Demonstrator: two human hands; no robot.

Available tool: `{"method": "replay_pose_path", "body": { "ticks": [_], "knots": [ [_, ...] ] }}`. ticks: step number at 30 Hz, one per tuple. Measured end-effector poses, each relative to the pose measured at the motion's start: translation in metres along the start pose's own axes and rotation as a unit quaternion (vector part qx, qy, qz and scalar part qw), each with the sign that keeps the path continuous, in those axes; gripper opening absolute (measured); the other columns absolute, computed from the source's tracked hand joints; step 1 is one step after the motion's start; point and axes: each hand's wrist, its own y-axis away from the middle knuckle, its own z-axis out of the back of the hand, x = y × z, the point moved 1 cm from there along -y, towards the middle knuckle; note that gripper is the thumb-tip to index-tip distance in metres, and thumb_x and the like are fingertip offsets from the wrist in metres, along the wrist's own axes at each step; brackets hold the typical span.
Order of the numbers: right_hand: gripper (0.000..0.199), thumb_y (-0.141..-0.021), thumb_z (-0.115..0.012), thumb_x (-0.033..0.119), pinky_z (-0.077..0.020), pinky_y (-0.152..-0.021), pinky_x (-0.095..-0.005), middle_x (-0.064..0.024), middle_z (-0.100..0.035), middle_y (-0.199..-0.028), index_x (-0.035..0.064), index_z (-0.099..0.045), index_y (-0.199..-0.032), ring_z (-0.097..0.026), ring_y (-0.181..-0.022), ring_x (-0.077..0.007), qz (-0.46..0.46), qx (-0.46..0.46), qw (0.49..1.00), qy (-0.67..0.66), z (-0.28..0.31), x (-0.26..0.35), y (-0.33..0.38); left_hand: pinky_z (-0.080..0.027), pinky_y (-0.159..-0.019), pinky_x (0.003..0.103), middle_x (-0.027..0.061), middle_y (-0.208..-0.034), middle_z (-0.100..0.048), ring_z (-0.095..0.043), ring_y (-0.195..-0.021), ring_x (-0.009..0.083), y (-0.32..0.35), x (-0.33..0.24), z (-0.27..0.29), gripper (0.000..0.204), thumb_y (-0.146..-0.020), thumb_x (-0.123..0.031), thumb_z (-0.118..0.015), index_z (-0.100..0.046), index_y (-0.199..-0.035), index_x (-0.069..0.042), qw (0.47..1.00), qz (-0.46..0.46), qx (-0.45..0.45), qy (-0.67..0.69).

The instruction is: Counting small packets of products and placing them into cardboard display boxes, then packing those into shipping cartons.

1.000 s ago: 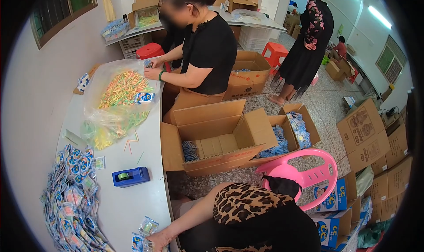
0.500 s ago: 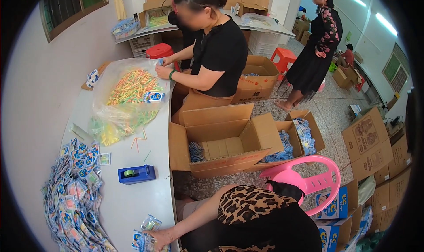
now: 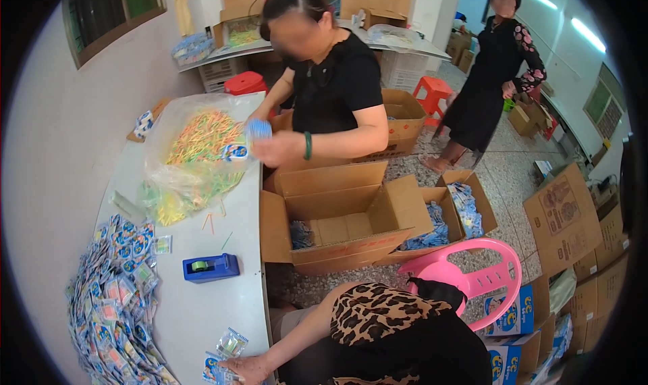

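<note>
The small packets (image 3: 212, 369) lie near the right edge of the worktop (image 3: 196, 311), at its near end, and the right hand (image 3: 250, 370) is upon them. Its fingers are narrow and bent, and they appear to hold the nearest packets; how firm is the grip, I cannot tell, because the underside is hidden. One clear packet (image 3: 233, 342) lies just beyond this hand. The left hand is not in view, so the state of its fingers cannot be told.

In the last second this right hand has stayed almost at the same place – so the handling of these packets has hardly advanced. The change is farther away: the co-worker in the black top (image 3: 337, 88) has brought the hands back toward the worktop's right edge, with a striped bunch (image 3: 258, 129) in them, and the standing person (image 3: 496, 81) has turned to face this way.

As for the pose, the right forearm (image 3: 293, 344) reaches from the leopard-print sleeve (image 3: 378, 311) across the right edge, low and nearly straight, with the palm turned down.

Farther outward, a big heap of packets (image 3: 111, 304) lies along the left edge. A blue tape dispenser (image 3: 211, 268) stands nearer the right edge, and beyond it is the clear bag with coloured sticks (image 3: 202, 138). An open carton (image 3: 337, 250) stands beside the right edge – with some packets inside.
</note>
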Motion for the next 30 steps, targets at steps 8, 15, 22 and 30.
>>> {"method": "replay_pose_path", "body": {
  "ticks": [8, 15, 22, 30],
  "knots": [
    [0.072, -0.076, -0.071, 0.027, -0.0425, -0.078, -0.0377, -0.0198, -0.056, -0.109, -0.0066, -0.039, -0.132, -0.053, -0.092, -0.0276, -0.084, 0.023, 0.996, -0.016, 0.005, -0.009, 0.003, -0.026, -0.111, 0.046, 0.0189, -0.139, -0.041, -0.037, -0.130, 0.0315, 0.070, -0.071, -0.025, 0.055, -0.095, -0.037, -0.046, -0.040, -0.138, -0.003, 0.989, -0.141, 0.037, -0.023],
    [0.058, -0.080, -0.071, 0.030, -0.0464, -0.066, -0.0369, -0.0163, -0.063, -0.095, -0.0091, -0.052, -0.118, -0.057, -0.077, -0.0223, -0.102, 0.035, 0.994, -0.026, 0.020, -0.015, 0.010, -0.026, -0.111, 0.044, 0.0201, -0.142, -0.037, -0.032, -0.135, 0.0320, 0.007, 0.012, 0.017, 0.060, -0.094, -0.041, -0.048, -0.038, -0.140, -0.004, 0.972, -0.159, 0.175, -0.004],
    [0.065, -0.080, -0.071, 0.039, -0.0476, -0.077, -0.0397, -0.0220, -0.061, -0.106, -0.0084, -0.053, -0.120, -0.059, -0.094, -0.0278, -0.088, 0.117, 0.989, 0.010, 0.024, 0.019, 0.008, -0.028, -0.110, 0.043, 0.0190, -0.141, -0.038, -0.033, -0.133, 0.0312, -0.061, -0.112, -0.080, 0.060, -0.094, -0.042, -0.047, -0.038, -0.140, -0.004, 0.972, -0.176, 0.150, 0.036],
    [0.075, -0.084, -0.063, 0.044, -0.0386, -0.099, -0.0446, -0.0287, -0.042, -0.135, -0.0051, -0.038, -0.135, -0.044, -0.124, -0.0384, -0.081, 0.090, 0.990, 0.071, 0.008, -0.013, -0.008, -0.031, -0.107, 0.042, 0.0175, -0.140, -0.040, -0.036, -0.131, 0.0300, -0.105, -0.051, -0.078, 0.060, -0.094, -0.042, -0.047, -0.039, -0.140, -0.005, 0.955, -0.182, 0.218, 0.080]
  ]
}}
